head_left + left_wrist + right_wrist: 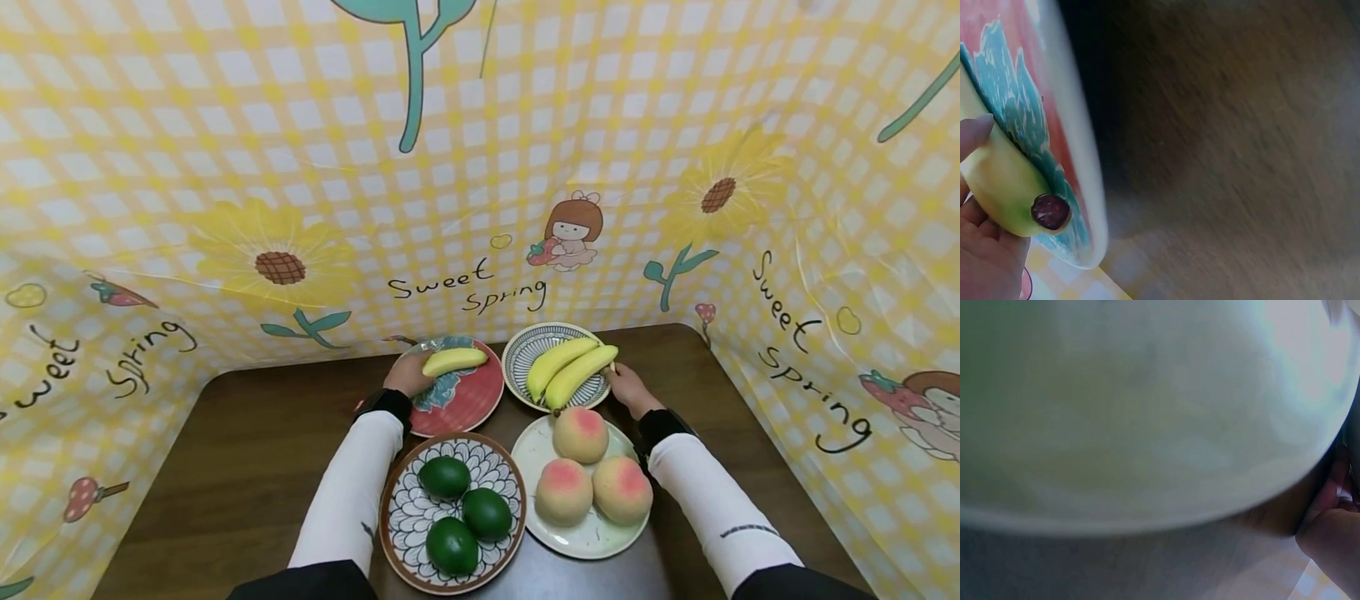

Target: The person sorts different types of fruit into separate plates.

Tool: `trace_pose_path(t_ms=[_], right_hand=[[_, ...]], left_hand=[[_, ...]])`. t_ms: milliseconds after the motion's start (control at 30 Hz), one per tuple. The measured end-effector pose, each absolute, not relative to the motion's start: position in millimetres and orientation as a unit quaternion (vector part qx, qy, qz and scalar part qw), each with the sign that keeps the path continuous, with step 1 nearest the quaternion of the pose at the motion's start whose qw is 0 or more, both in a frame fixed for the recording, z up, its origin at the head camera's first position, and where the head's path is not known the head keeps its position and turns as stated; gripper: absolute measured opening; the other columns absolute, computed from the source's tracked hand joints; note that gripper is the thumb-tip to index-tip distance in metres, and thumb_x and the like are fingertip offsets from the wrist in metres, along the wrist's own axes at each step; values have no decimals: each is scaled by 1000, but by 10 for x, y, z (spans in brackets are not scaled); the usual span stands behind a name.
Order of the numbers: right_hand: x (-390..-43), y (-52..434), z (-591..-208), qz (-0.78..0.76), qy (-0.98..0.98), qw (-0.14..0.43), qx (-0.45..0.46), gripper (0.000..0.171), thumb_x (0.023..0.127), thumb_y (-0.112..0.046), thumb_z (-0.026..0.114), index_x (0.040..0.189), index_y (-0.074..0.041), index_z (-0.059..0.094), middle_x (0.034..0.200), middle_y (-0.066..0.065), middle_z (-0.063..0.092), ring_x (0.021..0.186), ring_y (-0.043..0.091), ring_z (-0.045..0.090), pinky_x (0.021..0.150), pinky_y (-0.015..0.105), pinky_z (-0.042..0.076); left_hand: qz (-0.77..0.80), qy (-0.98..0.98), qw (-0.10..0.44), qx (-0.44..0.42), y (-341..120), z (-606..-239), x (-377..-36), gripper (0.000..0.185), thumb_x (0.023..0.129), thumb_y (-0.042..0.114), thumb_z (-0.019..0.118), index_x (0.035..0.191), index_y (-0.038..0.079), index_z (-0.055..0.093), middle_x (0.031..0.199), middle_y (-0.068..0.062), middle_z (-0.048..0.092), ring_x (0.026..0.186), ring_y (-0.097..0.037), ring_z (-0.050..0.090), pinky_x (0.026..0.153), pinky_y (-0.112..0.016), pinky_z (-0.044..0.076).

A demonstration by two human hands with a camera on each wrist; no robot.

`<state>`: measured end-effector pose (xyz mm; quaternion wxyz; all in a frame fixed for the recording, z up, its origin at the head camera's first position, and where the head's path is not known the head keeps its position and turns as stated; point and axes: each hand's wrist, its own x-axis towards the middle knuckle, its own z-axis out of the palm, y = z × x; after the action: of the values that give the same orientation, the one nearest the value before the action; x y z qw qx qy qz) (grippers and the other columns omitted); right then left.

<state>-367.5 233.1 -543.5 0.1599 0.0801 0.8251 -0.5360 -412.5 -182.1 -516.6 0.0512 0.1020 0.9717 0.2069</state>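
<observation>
My left hand [408, 375] grips a yellow banana [454, 361] over a red plate [480, 404] with a blue-green leaf pattern. In the left wrist view, the thumb lies on top of the banana [1007, 181], near its dark tip, and the fingers pass beneath. To the right, a patterned bowl [517, 354] holds two bananas [573, 375] lying side by side. My right hand [632, 390] holds that bowl's right rim. The right wrist view catches this hand [1332, 534] only at its edge, with the fingertips partly hidden.
Nearer me, a brown-rimmed plate [401, 546] bears three dark green fruits [453, 546]. Beside it, close under my right forearm, a pale green plate [585, 546] bears three peaches [564, 492]. Yellow checked cloth [450, 192] walls the brown table [225, 467] at the back and sides.
</observation>
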Motion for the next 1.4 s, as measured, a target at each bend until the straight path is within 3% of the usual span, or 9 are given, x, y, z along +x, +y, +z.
trace_pose_path(t_ms=[700, 867, 1000, 1167, 1400], right_hand=[[-3632, 2249, -5376, -520, 837, 150, 82, 56, 112, -21, 26, 157, 12, 19, 161, 34, 27, 153, 45, 23, 128, 55, 20], [-3632, 2253, -5370, -521, 836, 149, 84, 55, 112, -20, 26, 157, 12, 20, 160, 34, 27, 153, 45, 25, 128, 54, 21], [-3626, 2269, -5367, -521, 834, 163, 79, 57, 112, -21, 24, 158, 12, 17, 162, 34, 24, 154, 46, 22, 128, 55, 19], [-3656, 2302, -5391, -525, 831, 171, 73, 57, 112, -22, 23, 157, 13, 17, 160, 35, 26, 152, 47, 23, 128, 55, 19], [-3662, 2307, -5420, -526, 832, 162, 67, 55, 112, -21, 22, 155, 14, 20, 156, 36, 30, 150, 47, 28, 127, 55, 22]], left_hand=[[196, 977, 7, 85, -1790, -5174, -4025, 51, 92, 8, 70, 141, 0, 58, 128, -24, 69, 118, -42, 65, 107, -53, 48], [215, 974, 26, 62, -1798, -5135, -3983, 53, 94, 9, 69, 145, 2, 56, 136, -25, 65, 125, -43, 61, 109, -55, 47], [218, 974, 26, 49, -1842, -5126, -3963, 53, 94, 11, 69, 145, 3, 56, 136, -25, 65, 122, -43, 62, 105, -56, 49], [220, 974, 7, 61, -1886, -5019, -3945, 53, 97, 13, 67, 147, 4, 54, 130, -25, 67, 114, -42, 66, 98, -57, 51], [237, 969, -15, 64, -1872, -4747, -3961, 49, 95, 10, 66, 142, 1, 56, 131, -25, 66, 116, -42, 63, 101, -57, 48]])
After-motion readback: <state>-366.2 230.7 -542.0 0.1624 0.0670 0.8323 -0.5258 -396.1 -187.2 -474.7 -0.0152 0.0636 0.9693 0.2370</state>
